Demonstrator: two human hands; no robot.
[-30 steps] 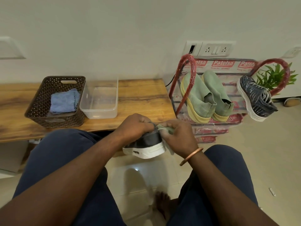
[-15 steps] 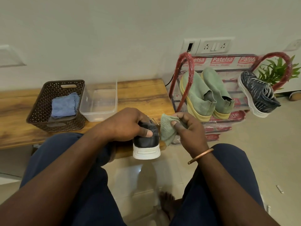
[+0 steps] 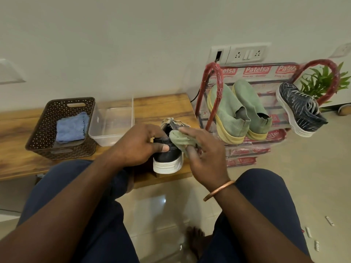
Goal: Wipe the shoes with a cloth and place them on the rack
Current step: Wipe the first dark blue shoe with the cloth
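My left hand (image 3: pixel 141 144) grips a black shoe with a white sole (image 3: pixel 168 162), heel toward me, held over the front edge of the wooden bench (image 3: pixel 19 130). My right hand (image 3: pixel 206 155) presses a green cloth (image 3: pixel 180 140) against the shoe's right side near the heel. The shoe's laces show above my hands. To the right stands the red shoe rack (image 3: pixel 214 88); it holds a pair of green slip-on shoes (image 3: pixel 237 112) and one dark patterned sneaker (image 3: pixel 300 112).
A brown perforated basket (image 3: pixel 62 149) with a blue cloth (image 3: pixel 71 127) sits on the bench, beside a clear plastic tub (image 3: pixel 112 124). A wall socket panel (image 3: pixel 241 53) and a green plant (image 3: pixel 322 78) are behind the rack. My knees and a bare foot are below.
The shoe has turned from lying sideways to heel toward me. My right hand with the cloth came off the shoe, then returned to press on its right side.
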